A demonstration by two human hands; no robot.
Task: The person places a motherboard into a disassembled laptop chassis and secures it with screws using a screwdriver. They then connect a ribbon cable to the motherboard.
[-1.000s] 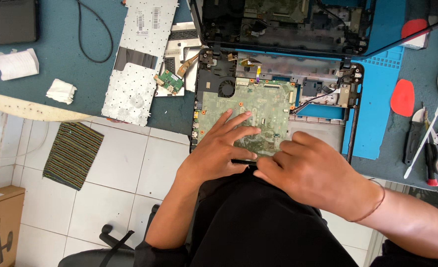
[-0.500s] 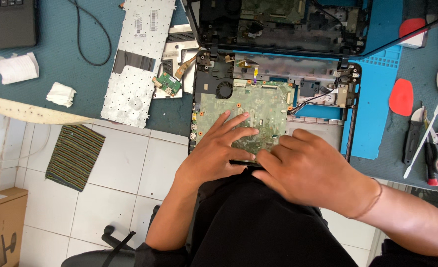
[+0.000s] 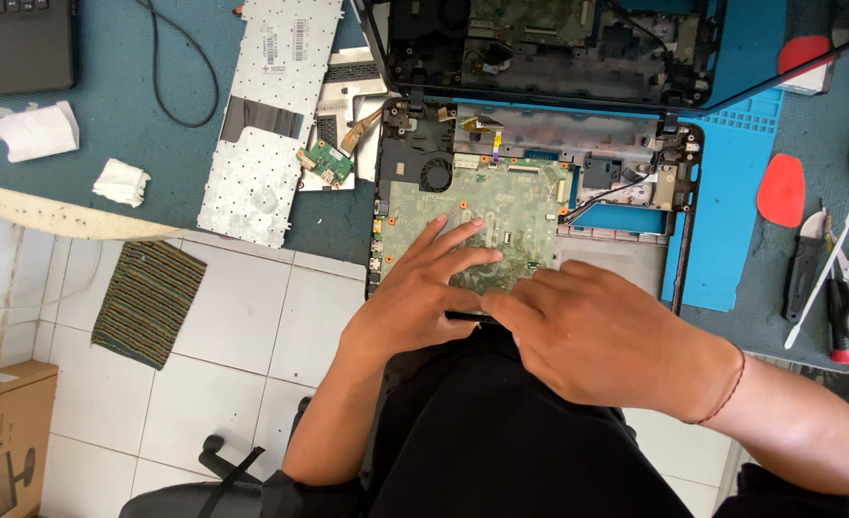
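I see both hands low on the opened laptop base (image 3: 530, 206), which lies at the near edge of the blue-green surface (image 3: 117, 115). The left hand (image 3: 424, 288) lies flat on the green mainboard (image 3: 472, 216) with spread fingers, so its grip is open and it holds nothing. The right hand (image 3: 606, 336) lies palm down over the front edge of the base; its fingers are bent a little, and I cannot tell if they hold something, because the hand itself covers that place. The two hands and the black clothing hide the front part of the mainboard. Behind the base stands the open lid (image 3: 549, 48), cut off by the top of the picture. To the left lies one detached keyboard (image 3: 271, 115) face down, one small green circuit card (image 3: 326, 161), one black cable (image 3: 180, 77) and two pieces of white paper (image 3: 36, 129). To the right there is one blue mat (image 3: 731, 211), two red plastic picks (image 3: 781, 190) and a group of hand tools (image 3: 827, 278), too close together for me to count. Below the surface I see white floor tiles, one striped cloth (image 3: 148, 302) and one cardboard box (image 3: 2, 436), partly cut off.
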